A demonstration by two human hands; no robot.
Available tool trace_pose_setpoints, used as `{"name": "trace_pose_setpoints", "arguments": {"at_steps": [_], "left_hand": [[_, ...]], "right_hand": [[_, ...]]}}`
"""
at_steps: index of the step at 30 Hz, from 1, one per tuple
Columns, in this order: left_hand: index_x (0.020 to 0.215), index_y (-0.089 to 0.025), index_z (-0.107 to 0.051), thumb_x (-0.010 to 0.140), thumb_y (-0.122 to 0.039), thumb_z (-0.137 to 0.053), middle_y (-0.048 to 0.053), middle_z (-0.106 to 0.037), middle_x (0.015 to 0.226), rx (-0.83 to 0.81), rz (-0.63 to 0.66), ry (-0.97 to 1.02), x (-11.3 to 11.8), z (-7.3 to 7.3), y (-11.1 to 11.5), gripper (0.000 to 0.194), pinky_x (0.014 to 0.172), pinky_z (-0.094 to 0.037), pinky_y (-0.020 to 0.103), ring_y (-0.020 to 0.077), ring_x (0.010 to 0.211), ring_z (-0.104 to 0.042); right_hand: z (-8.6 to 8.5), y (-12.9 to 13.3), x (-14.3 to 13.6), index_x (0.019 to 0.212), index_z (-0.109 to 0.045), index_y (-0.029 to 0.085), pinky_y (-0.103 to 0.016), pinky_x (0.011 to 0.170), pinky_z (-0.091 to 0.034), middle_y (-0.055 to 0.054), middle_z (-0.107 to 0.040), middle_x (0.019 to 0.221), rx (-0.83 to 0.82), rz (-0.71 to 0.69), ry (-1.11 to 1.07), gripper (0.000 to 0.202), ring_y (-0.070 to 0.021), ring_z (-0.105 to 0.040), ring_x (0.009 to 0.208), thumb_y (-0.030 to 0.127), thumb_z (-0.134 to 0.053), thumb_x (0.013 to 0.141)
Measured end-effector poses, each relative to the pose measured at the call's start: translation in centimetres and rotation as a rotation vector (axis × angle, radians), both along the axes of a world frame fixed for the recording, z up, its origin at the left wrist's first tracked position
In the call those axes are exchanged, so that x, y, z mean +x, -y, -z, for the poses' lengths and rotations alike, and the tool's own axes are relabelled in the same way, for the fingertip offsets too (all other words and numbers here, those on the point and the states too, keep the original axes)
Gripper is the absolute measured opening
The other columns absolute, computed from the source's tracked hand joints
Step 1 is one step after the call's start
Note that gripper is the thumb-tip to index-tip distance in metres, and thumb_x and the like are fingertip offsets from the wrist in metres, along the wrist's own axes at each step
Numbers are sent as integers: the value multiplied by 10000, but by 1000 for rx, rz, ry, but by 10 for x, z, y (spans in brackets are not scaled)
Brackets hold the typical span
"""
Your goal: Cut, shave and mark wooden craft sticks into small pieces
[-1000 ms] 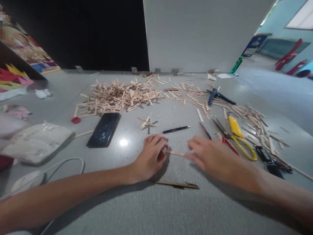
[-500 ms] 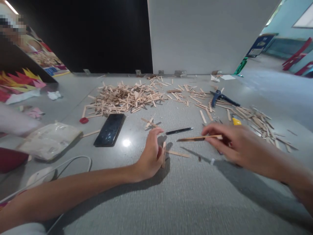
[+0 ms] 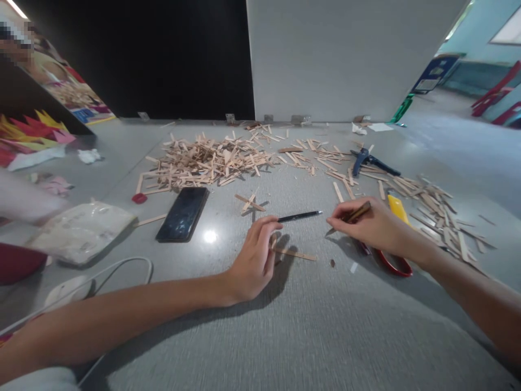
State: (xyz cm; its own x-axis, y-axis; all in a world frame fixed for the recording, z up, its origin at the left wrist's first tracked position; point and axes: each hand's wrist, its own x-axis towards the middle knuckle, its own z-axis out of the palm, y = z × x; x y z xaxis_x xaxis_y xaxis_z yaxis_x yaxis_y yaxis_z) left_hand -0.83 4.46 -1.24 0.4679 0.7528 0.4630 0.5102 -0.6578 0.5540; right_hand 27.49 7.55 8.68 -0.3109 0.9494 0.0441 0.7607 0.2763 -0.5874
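My left hand (image 3: 256, 258) rests on the table with its fingers curled round a short flat wooden stick (image 3: 273, 240), mostly hidden by the hand. Another flat wooden stick (image 3: 297, 254) lies just right of these fingers. A black pen (image 3: 300, 216) lies beyond, close to the left fingertips. In my right hand (image 3: 366, 222) a thin brown stick (image 3: 360, 212) is pinched, tilted with its lower tip near the table; its exact kind is unclear. Under and beside the right wrist are a red loop-shaped handle (image 3: 394, 265) and a yellow tool (image 3: 398, 209), both partly covered.
A large heap of wooden sticks (image 3: 211, 160) lies at the back, with more sticks (image 3: 439, 203) to the right. Blue-handled cutters (image 3: 372, 162) lie among them. At left are a phone (image 3: 183, 214), a plastic bag (image 3: 87, 231) and a white cable (image 3: 122, 263). An upright panel (image 3: 325, 60) closes the back.
My right hand has drawn back slightly left and tipped the brown stick from nearly level to slanting down. The red handle has come into view. My left fingers have lowered and closed further.
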Motion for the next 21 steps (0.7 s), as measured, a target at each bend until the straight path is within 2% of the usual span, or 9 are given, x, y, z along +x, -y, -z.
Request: {"name": "trace_pose_setpoints", "arguments": {"at_steps": [2, 4, 6, 9, 11, 14, 18, 21], "left_hand": [[1365, -251, -443, 974, -46, -417, 149, -642, 1348, 44, 25, -16, 2, -4, 8, 443, 1067, -592, 504, 291, 1289, -642], [1351, -220, -496, 1001, -76, -425, 138, -706, 1245, 70, 94, -154, 5, -8, 22, 386, 1018, -596, 497, 299, 1160, -683], [1395, -171, -525, 1038, -157, -451, 181, -706, 1311, 100, 115, -303, 8, -10, 38, 365, 1061, -556, 546, 347, 1200, -674], [1556, -122, -449, 1102, -346, -462, 249, -611, 1527, 115, 122, -456, 10, -7, 55, 506, 1131, -484, 624, 434, 1399, -587], [1602, -122, -413, 1127, -454, -434, 253, -563, 1592, 80, 143, -515, 10, -4, 58, 580, 1185, -433, 645, 447, 1476, -529], [1632, -140, -389, 1141, -509, -387, 246, -523, 1635, 43, 181, -540, 8, -1, 54, 613, 1251, -356, 664, 434, 1540, -465], [1609, -182, -420, 1126, -494, -431, 236, -496, 1652, 54, 174, -514, 6, -1, 51, 575, 1247, -363, 677, 441, 1563, -432], [1527, -122, -482, 1092, -426, -482, 298, -479, 1633, 105, 124, -492, 5, -1, 53, 531, 1226, -382, 688, 473, 1558, -421]], "right_hand": [[6, -6, 4, 632, -663, 251, -317, 545, -413, 10, -616, 546, -48, -29, 9, 421, -171, -572, 533, 527, -646, 949], [11, -9, 7, 681, -710, 249, -304, 519, -417, 13, -636, 571, -132, -76, 2, 360, -160, -557, 509, 485, -649, 947], [13, -10, 8, 712, -725, 245, -290, 506, -430, 5, -679, 615, -162, -118, -5, 292, -154, -564, 507, 416, -650, 936], [13, -6, 3, 741, -720, 236, -267, 482, -442, -9, -713, 647, -152, -133, -51, 217, -142, -576, 490, 339, -643, 916], [15, -2, -5, 806, -739, 227, -252, 443, -443, -9, -719, 636, -231, -101, -151, 189, -134, -574, 454, 357, -663, 921], [27, 7, -18, 815, -725, 215, -239, 428, -460, -2, -695, 592, -328, -60, -344, 210, -140, -601, 452, 403, -722, 909], [53, 18, -33, 773, -669, 211, -221, 416, -419, 27, -625, 543, -337, -10, -528, 285, -115, -546, 435, 435, -755, 928], [66, 25, -38, 765, -658, 208, -211, 420, -416, 40, -603, 553, -282, 23, -609, 313, -100, -528, 445, 446, -784, 924]]}}
